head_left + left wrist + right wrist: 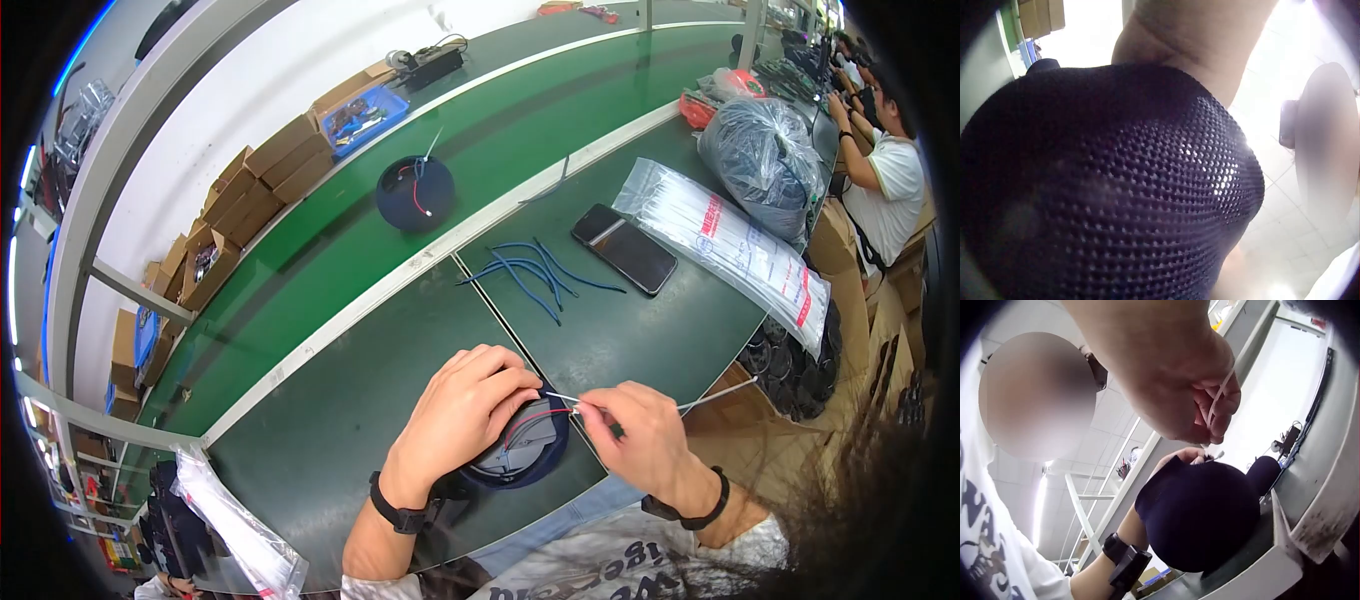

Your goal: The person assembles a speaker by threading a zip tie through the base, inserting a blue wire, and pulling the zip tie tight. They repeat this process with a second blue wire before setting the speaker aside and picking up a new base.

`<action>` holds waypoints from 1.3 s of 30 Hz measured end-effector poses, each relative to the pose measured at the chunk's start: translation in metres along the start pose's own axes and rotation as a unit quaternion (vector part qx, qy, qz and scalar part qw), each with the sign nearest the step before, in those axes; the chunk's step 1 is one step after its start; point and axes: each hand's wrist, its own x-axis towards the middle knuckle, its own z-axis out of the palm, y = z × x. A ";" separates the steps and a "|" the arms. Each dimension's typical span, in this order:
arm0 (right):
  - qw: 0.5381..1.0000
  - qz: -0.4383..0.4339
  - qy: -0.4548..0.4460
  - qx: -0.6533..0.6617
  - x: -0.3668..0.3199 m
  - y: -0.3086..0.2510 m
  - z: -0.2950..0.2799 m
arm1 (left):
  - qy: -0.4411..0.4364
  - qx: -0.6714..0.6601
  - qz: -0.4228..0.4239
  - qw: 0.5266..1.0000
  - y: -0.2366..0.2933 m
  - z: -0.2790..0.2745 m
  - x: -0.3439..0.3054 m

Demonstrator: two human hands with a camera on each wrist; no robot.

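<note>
A dark blue, fabric-covered round housing (562, 445) lies at the front edge of the table, its open side showing a grey inner part (528, 440) and thin red and dark wires. My left hand (462, 405) grips its rim, fingers bent over the far side. The left wrist view is mostly filled by the housing's mesh surface (1166, 181). Beside it, my right hand (640, 432) pinches a white cable tie (722, 392), whose long tail sticks out to the right. In the right wrist view the tie (1220, 394) runs through the curled fingers, just above the housing (1204, 515).
Several blue cord pieces (530, 270) and a phone (625, 248) lie beyond the hands. A bag of cable ties (725, 240) is at right. Another round housing (412, 200) sits on the green belt (310, 265), with boxes (290, 150) behind. Other people sit at far right.
</note>
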 end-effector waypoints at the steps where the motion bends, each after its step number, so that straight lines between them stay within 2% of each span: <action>1: 1.000 -0.014 0.001 -0.006 0.003 -0.003 0.003 | -0.001 -0.002 0.003 1.000 0.001 -0.001 -0.001; 4: 0.999 -0.049 0.008 0.002 0.012 -0.006 0.017 | 0.001 0.009 0.015 1.000 0.003 0.001 0.001; 7: 0.999 0.016 0.016 0.025 0.012 -0.010 0.006 | 0.004 0.027 -0.007 1.000 0.001 -0.004 0.000; 11: 0.999 0.026 -0.018 0.008 0.005 0.004 0.003 | -0.003 0.005 -0.019 1.000 -0.003 -0.007 -0.003; 12: 1.000 -0.008 0.008 0.015 0.008 0.002 0.011 | -0.003 0.003 -0.011 1.000 -0.002 -0.006 -0.002; 15: 0.998 -0.053 0.014 0.010 0.019 -0.010 0.023 | -0.004 -0.001 0.003 1.000 0.000 -0.006 -0.002; 20: 1.000 0.007 -0.007 0.006 0.007 0.005 0.003 | 0.000 -0.008 -0.023 1.000 -0.010 -0.010 -0.007; 24: 0.998 -0.062 0.000 0.000 0.022 -0.003 0.018 | -0.011 -0.026 -0.011 1.000 -0.008 -0.010 -0.006; 27: 0.997 -0.067 0.018 0.027 0.025 -0.010 0.020 | -0.008 -0.024 -0.015 1.000 -0.008 -0.009 -0.007; 30: 1.000 -0.004 -0.021 -0.015 0.013 0.001 0.001 | 0.001 -0.026 -0.024 0.999 -0.014 -0.016 -0.012; 33: 0.999 -0.013 -0.032 -0.028 0.016 0.001 0.007 | -0.002 -0.036 -0.024 0.999 -0.012 -0.014 -0.012; 34: 0.998 -0.054 -0.014 -0.012 0.021 -0.001 0.016 | -0.006 -0.035 -0.024 0.999 -0.010 -0.013 -0.011; 37: 0.997 -0.074 -0.022 0.003 0.028 -0.013 0.020 | -0.002 -0.031 -0.026 0.999 -0.012 -0.015 -0.012; 39: 0.999 -0.025 -0.029 0.000 0.022 -0.007 0.010 | 0.002 -0.036 -0.032 0.999 -0.014 -0.015 -0.016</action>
